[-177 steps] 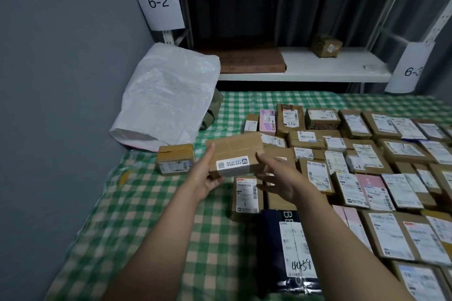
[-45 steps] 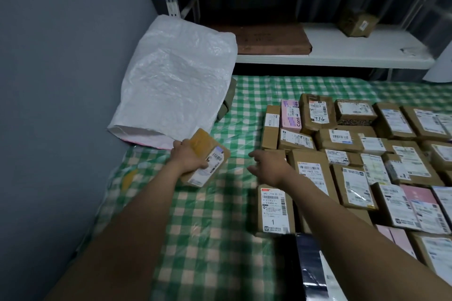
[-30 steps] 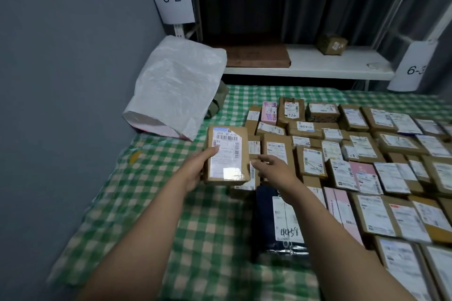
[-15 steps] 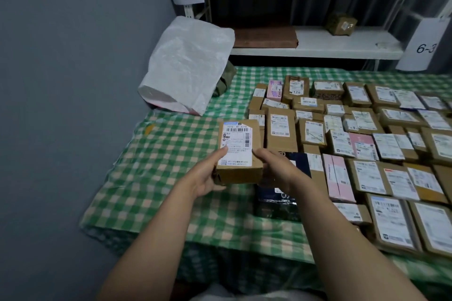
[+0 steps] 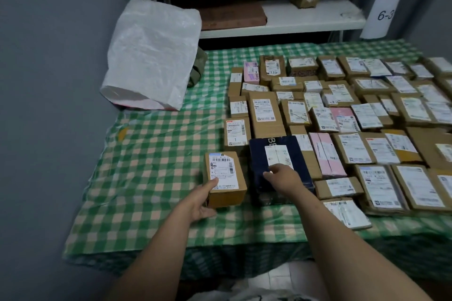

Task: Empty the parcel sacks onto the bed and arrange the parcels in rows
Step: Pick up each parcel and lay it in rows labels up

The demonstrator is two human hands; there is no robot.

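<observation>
– Dozens of parcels (image 5: 342, 110) down, labels up, in rough rows across the middle and right of the bed (image 5: 156, 154). Rows crooked in places; a few parcels overlap.

– And the one in hand?

– Box (image 5: 225, 178), brown, label up. It's at the near left corner of the block, just beside the navy parcel (image 5: 276, 166), with a narrow gap between them. Left hand (image 5: 198, 203) grips its near end: thumb pressed on the label, fingers tucked beneath. Cannot tell whether the base is fully down on the cloth.

– Right hand?

– Right hand (image 5: 283, 177) rests on top of the navy parcel. Fingers loosely bent, a little apart, wrapped round nothing.

– Sacks?

– One sack (image 5: 151, 56), white, slumped at the far left of the bed against the wall, mouth toward us. Looks limp. Whether anything is inside, cannot tell. Something pale low by the person's feet, too blurred to name.

– So how far along?

– My reading: late stage. Emptying seems mostly done, going by the slack sack. What's left, I'd say: let go of the box, square it to the column beyond it, then straighten the crooked rows and separate the overlaps. The left side of the bed has room for more rows if another sack turns up.
</observation>
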